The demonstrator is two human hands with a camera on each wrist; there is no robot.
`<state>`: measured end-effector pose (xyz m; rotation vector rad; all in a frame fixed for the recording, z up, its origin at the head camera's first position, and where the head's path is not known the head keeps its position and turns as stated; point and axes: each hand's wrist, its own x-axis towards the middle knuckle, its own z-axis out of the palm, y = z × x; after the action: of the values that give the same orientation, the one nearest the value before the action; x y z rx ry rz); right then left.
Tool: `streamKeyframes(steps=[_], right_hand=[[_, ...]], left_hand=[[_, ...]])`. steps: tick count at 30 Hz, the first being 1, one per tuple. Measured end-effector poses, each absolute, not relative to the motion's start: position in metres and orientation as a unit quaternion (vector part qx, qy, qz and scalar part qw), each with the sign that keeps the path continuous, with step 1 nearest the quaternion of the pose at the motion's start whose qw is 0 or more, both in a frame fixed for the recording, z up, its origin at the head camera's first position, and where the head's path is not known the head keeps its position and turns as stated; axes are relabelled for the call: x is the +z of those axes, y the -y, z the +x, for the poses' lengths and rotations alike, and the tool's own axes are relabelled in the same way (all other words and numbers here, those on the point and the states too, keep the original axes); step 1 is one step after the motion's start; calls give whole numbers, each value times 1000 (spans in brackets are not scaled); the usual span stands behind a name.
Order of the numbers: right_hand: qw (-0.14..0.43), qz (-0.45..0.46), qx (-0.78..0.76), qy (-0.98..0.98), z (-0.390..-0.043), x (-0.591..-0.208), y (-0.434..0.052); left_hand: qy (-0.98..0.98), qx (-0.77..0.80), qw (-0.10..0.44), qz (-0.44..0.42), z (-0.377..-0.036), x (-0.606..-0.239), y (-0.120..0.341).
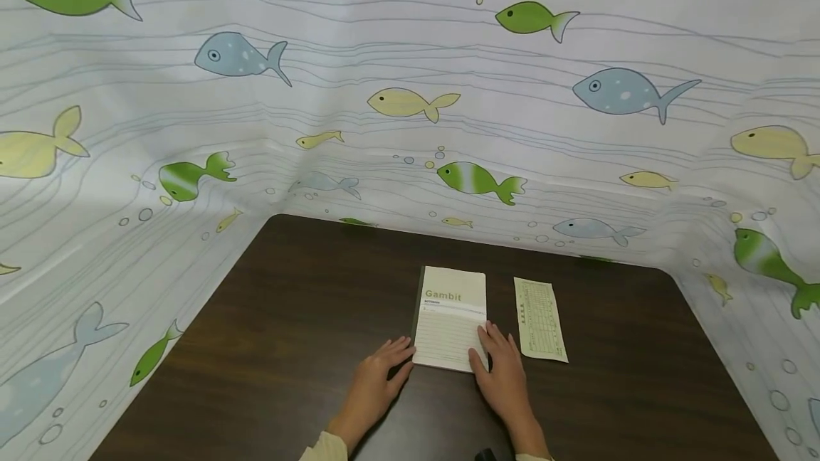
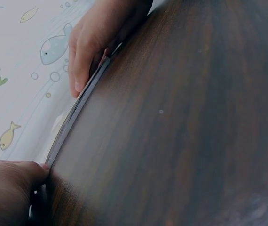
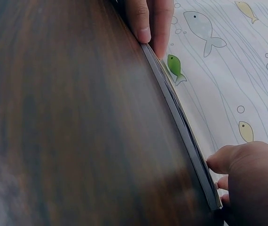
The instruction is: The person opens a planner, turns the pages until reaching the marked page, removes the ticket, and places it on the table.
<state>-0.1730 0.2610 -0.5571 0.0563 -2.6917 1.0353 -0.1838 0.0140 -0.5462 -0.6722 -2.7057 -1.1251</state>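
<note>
Left hand [image 1: 374, 383] and right hand [image 1: 502, 368] flat, fingers straight, touching thin cream lined "Gambit" notebook [image 1: 450, 319], dark table [image 1: 288, 319]

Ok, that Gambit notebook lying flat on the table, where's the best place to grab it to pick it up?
Probably the near corners: the Gambit notebook lies flat and thin, and the left hand and right hand already sit there. Come in from the near edge, fingertips slipped under.

The print on the paper slip [image 1: 541, 319] is too small for you to read. The head view's bottom edge cuts off both forearms. The wrist views blur the near desk [image 2: 195, 141].
</note>
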Motion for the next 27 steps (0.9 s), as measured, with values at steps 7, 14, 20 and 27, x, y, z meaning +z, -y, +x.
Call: streamKeyframes(steps=[7,14,20,27], right_hand=[[131,23,353,926,-168,-555,-263],[122,23,352,928,-169,-556,-263],[138,24,351,926,-176,-559,-262],[131,18,345,929,-172,-565,-264]], left_hand=[[893,-379,71,-233,-179,-548,-15],[891,-386,70,-230,-183,-549,-16],[892,-386,66,-226,-190,-551,-16],[888,-390,54,-236,-190,-558,-17]])
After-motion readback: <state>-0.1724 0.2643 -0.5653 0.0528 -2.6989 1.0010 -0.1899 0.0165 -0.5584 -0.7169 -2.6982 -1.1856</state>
